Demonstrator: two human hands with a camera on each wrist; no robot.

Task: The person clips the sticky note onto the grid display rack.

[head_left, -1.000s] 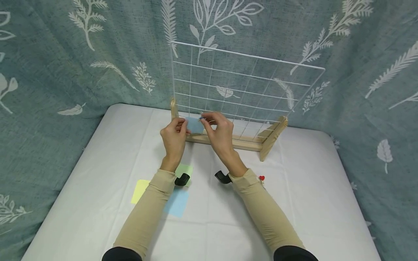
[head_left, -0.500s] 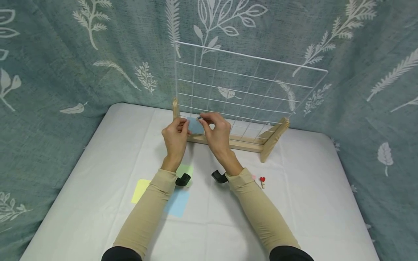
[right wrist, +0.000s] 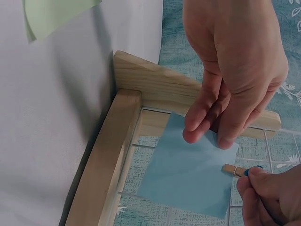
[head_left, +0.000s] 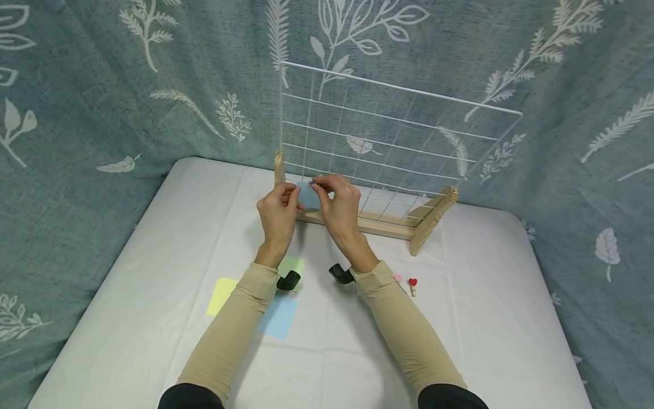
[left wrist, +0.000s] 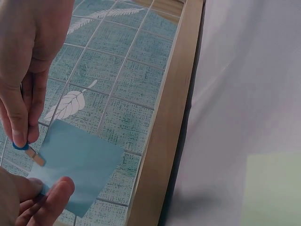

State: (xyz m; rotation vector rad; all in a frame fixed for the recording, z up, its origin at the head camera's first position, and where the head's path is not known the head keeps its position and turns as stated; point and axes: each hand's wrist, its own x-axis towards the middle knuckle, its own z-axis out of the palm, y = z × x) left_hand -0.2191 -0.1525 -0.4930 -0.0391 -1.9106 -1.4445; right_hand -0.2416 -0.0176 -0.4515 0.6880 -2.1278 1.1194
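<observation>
Blue paper (right wrist: 188,172) looks light and bendy, in front of the wire grid (head_left: 388,117); my left grip (head_left: 277,213) pinches its edge — good spot, I think — while my right grip (head_left: 340,207) pinches the wooden peg (right wrist: 230,169).

A leaf-patterned curtain (head_left: 219,68) hangs behind the white-covered table (head_left: 501,318).

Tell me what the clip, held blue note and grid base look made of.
Clip: probably bare wood, matte tan; its blue top unclear. Held note: likely matte paper, thin and crisp-edged. Base: apparently unpainted wood, with grain on its end piece.
</observation>
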